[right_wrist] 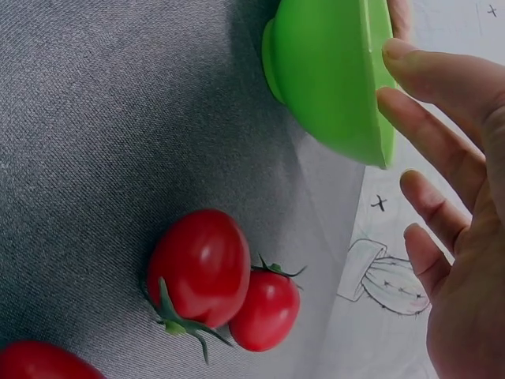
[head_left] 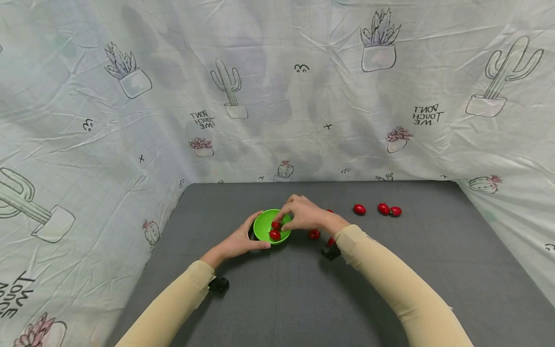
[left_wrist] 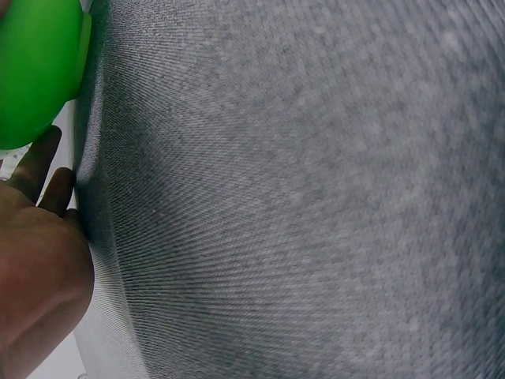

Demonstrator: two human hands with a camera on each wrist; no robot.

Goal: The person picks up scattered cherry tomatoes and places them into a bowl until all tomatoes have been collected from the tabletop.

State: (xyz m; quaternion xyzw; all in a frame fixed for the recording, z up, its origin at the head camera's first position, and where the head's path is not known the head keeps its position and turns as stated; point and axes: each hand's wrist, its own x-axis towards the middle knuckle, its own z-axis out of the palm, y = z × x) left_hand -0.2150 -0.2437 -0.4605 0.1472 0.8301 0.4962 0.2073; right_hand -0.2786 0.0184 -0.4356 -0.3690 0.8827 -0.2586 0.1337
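Note:
A small green bowl (head_left: 262,227) stands on the grey table, with two red cherry tomatoes (head_left: 275,234) visible inside. My left hand (head_left: 238,240) holds the bowl from the left, its thumb at the near rim and fingers round the far side. Over the bowl's right side, my right hand (head_left: 303,213) reaches down with loosely bent fingers, its fingertips close to the farther tomato (head_left: 276,225). From the right wrist, those fingers (right_wrist: 434,142) appear spread at the rim of the bowl (right_wrist: 331,79), with no tomato showing between them. The bowl's inside is hidden there.
Right of the bowl, a tomato (head_left: 314,234) lies below the right wrist, with others partly hidden by that arm. Farther right are a single tomato (head_left: 359,209) and a touching pair (head_left: 383,208). A cactus-print cloth (head_left: 269,135) hangs behind the table (head_left: 277,299).

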